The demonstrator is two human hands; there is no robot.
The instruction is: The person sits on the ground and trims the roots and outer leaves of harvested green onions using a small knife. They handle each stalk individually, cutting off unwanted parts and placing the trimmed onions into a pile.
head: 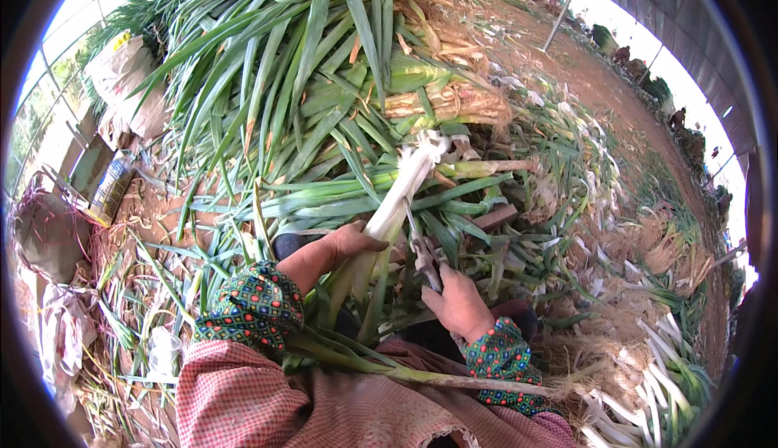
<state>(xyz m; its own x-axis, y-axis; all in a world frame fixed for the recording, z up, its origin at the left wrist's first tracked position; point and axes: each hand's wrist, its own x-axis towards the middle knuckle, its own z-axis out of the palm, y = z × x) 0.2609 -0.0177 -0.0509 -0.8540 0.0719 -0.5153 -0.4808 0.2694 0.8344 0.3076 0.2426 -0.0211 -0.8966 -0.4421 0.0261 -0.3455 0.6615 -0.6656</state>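
Observation:
My left hand (352, 242) grips a thick leek stalk (398, 196), its white end pointing up and away from me, its leaves hanging towards my lap. In my right hand (459, 302) is a knife (419, 244), its handle wrapped in the fingers and its narrow blade against the right side of the stalk. Another long leek (425, 377) with roots lies across my lap. Just beyond the stalk is a large heap of green leeks (285, 77), and a rooted leek (486, 168) lies crosswise behind the knife.
Cleaned white leeks (659, 381) lie at the lower right. Leaf and root scraps (565, 144) cover the ground on the right. A brick (495, 218) sits beyond my right hand. Sacks (124, 83) and a printed container (112, 187) stand at left. Several people are far off at upper right.

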